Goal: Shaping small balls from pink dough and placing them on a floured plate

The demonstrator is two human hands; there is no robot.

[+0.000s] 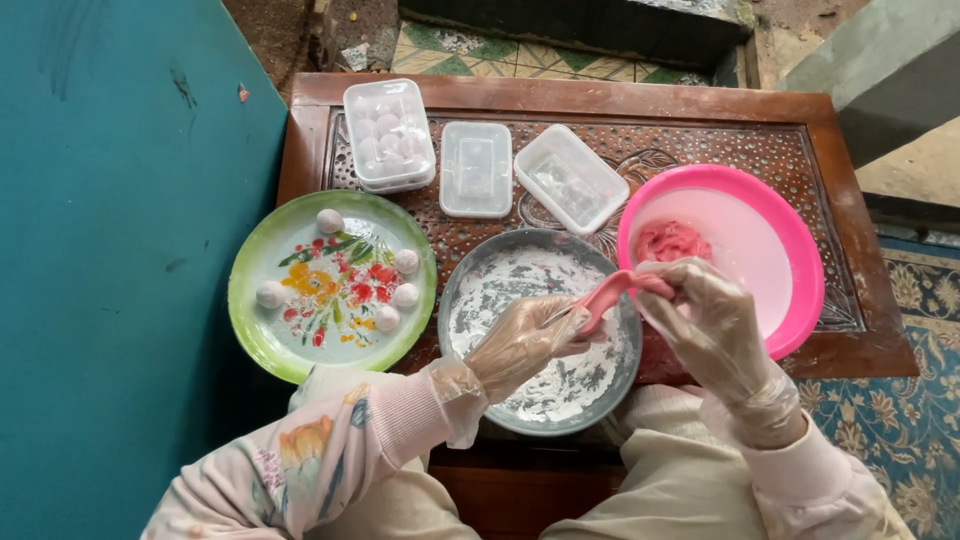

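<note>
Both my hands wear clear plastic gloves. My left hand [525, 340] and my right hand [705, 320] pinch the two ends of a stretched strip of pink dough [615, 292], held over the floured grey metal pan [480, 300]. A lump of the same pink dough [672, 241] lies in the pink plastic bowl [790, 240] to the right. On the left, a green-rimmed flowered plate [262, 330] carries several small white floured balls [405, 262].
All of it stands on a carved dark wooden table [690, 135]. At the back are a clear box filled with white balls [388, 133], an upturned clear lid [476, 168] and an open clear box [570, 178]. A teal wall [110, 250] runs along the left; patterned carpet [910, 420] lies at right.
</note>
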